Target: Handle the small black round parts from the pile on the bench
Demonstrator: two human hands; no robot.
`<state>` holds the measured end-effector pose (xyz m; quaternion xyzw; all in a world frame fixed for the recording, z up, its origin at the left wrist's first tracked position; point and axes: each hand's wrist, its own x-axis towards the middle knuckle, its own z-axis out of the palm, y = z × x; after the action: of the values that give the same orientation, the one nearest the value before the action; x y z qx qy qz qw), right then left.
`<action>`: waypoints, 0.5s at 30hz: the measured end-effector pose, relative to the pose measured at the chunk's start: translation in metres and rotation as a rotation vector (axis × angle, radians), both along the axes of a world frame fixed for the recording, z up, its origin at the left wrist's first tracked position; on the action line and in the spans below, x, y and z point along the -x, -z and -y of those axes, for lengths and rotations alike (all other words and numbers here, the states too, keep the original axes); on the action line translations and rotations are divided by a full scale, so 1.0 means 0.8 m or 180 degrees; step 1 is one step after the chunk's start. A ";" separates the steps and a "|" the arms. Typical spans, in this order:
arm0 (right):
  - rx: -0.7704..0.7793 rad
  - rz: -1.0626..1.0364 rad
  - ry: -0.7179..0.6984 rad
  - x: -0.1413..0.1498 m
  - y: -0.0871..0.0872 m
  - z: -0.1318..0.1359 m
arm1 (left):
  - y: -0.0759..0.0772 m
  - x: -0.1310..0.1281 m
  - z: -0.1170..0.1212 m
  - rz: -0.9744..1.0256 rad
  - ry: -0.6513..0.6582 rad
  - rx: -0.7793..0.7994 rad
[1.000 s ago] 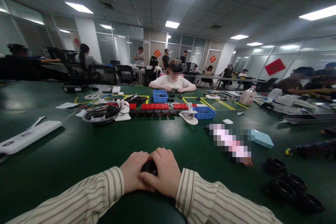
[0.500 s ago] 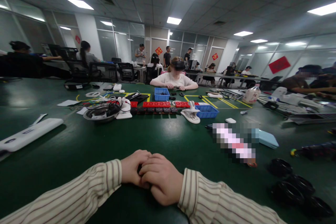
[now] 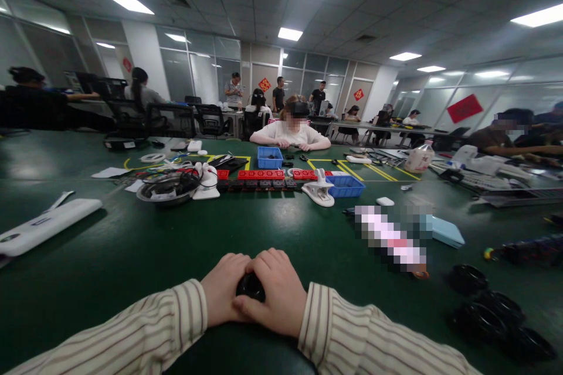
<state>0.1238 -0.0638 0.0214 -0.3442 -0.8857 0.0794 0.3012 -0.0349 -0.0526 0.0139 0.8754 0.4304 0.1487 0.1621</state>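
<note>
Both my hands rest together on the green table point(image 3: 132, 246) near its front edge. My left hand point(image 3: 222, 290) and my right hand point(image 3: 277, 296) are curled round a small black round part point(image 3: 250, 286), of which only the top shows between the fingers. Striped sleeves cover both forearms. Several similar black ring-shaped parts point(image 3: 488, 307) lie on the table to my right.
A long white device point(image 3: 44, 225) lies at the left. Mid-table stand a metal bowl with cables point(image 3: 165, 187), red and black blocks point(image 3: 261, 179), blue bins point(image 3: 345, 186) and a light blue box point(image 3: 446, 231). A person sits opposite; others work at side tables.
Half a second ago my right hand lay over the left, hiding the black part; now the hands have parted slightly and its top shows again.
</note>
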 end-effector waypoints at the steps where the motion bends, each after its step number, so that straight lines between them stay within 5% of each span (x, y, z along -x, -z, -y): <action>1: -0.0007 -0.0001 -0.0108 0.000 0.000 -0.001 | 0.003 0.002 -0.003 0.0078 0.0090 0.0025; 9: -0.0484 -0.0201 -0.1574 -0.001 -0.001 -0.008 | 0.019 0.013 -0.027 0.0231 0.0704 0.0136; 15: -0.0733 -0.0347 -0.1676 -0.001 -0.001 -0.005 | 0.010 0.015 -0.019 0.0027 0.0829 -0.0113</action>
<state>0.1249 -0.0594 0.0221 -0.0613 -0.9303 0.0722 0.3544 -0.0466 -0.0373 0.0058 0.9260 0.3098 0.1377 0.1664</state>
